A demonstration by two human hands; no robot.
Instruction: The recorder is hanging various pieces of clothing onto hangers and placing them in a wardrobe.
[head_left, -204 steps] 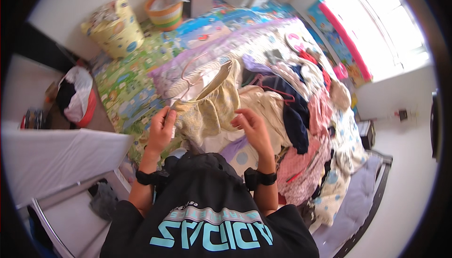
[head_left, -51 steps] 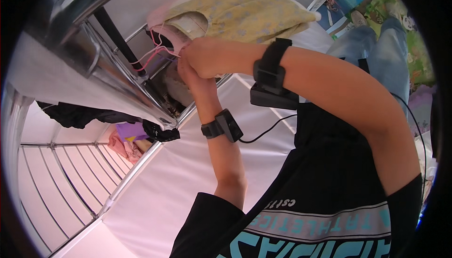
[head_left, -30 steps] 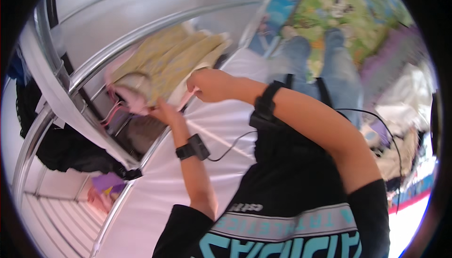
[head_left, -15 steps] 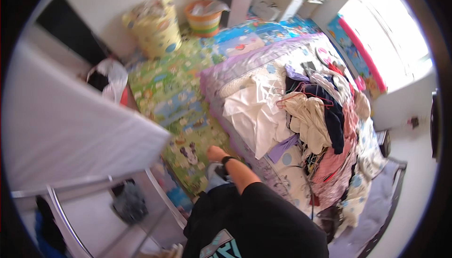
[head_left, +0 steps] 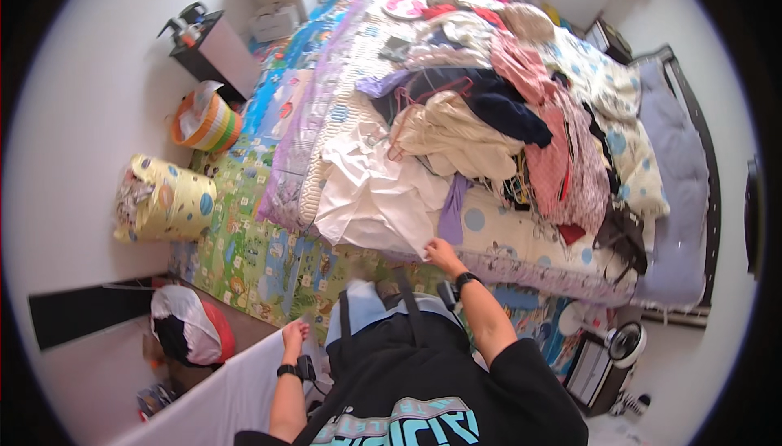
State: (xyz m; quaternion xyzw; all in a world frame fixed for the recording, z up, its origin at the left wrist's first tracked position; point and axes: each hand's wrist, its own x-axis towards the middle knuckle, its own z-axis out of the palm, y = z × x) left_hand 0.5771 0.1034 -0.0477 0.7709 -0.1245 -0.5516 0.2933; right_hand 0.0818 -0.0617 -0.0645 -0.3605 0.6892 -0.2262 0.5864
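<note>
My right hand (head_left: 444, 257) is closed in a pinch on the near corner of a white garment (head_left: 371, 193), whose type I cannot make out. The garment is spread, wrinkled, over the bed's near left edge. My left hand (head_left: 295, 335) is lower left, above the edge of a white hanging cloth (head_left: 232, 393); its fingers look loosely apart and slightly blurred, with nothing plainly in them. Behind the white garment lie a cream garment (head_left: 452, 132), a pink clothes hanger (head_left: 399, 138) and a dark navy garment (head_left: 509, 116). A purple cloth (head_left: 454, 210) is to the right of the white garment.
The bed (head_left: 489, 238) carries several more clothes, including a pink garment (head_left: 546, 157). Along the left wall stand a yellow patterned bag (head_left: 175, 199) and a striped basket (head_left: 216, 124). A patterned mat (head_left: 236, 246) covers the floor. A white fan (head_left: 626, 344) is at the lower right.
The view has turned to the right, toward the bed. My right hand, earlier low over the floor mat, is now on the white garment's corner. My left hand has come into view.
</note>
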